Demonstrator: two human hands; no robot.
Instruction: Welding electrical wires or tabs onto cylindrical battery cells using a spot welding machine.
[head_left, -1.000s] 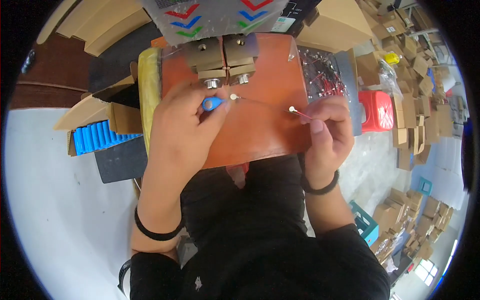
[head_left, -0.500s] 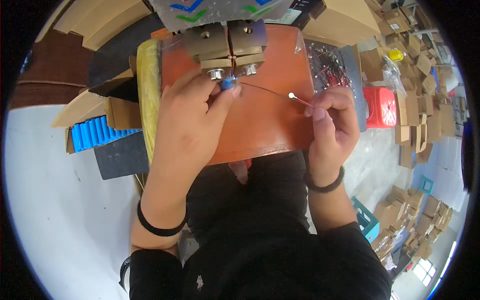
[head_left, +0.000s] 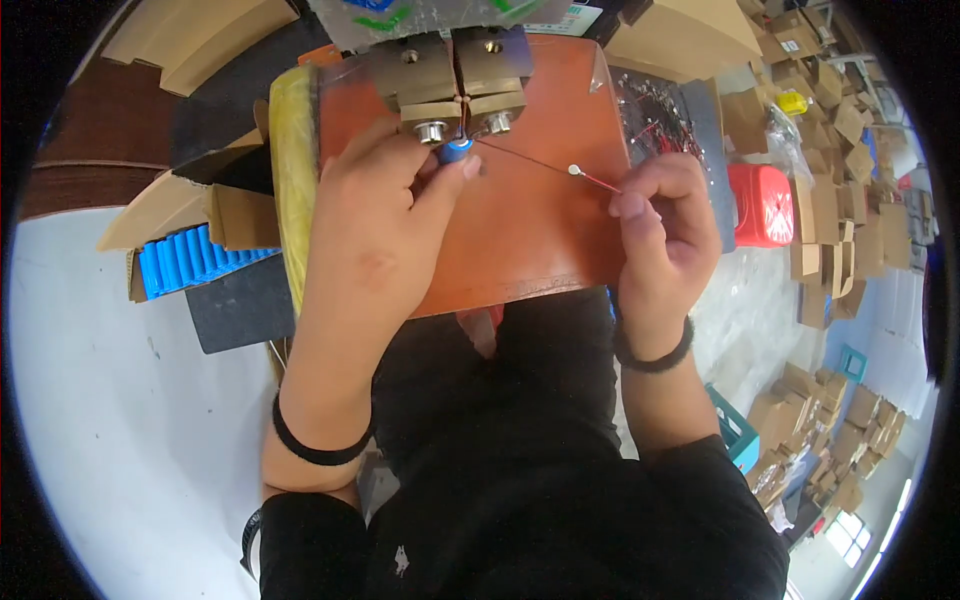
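Note:
Between thumb and fingers of my left hand (head_left: 375, 225) is a small blue cylindrical battery cell (head_left: 456, 151). Its pale end sits right at the tips of the two metal electrodes (head_left: 462, 108) of a spot-welding machine. My right hand (head_left: 665, 215) pinches a thin wire lead (head_left: 600, 182), red near my fingers, with a white bead-like connector (head_left: 575, 170) along it. The dark stretch of lead runs leftward to the cell's end; how it meets the cell is too small to tell. Below both hands lies an orange-brown work surface (head_left: 530, 235).
A carton of blue cells (head_left: 195, 262) stands at the left, beside a yellow plastic-wrapped edge (head_left: 293, 180). Several loose wire leads (head_left: 660, 120) lie at the right behind my hand. Farther right are a red plastic container (head_left: 762, 205) and stacked cardboard boxes (head_left: 835, 150).
The cell is tilted, with its end turned more into sight under the electrodes. My right hand is slightly higher in view, still pinching the lead; the whole scene has shifted a little upward.

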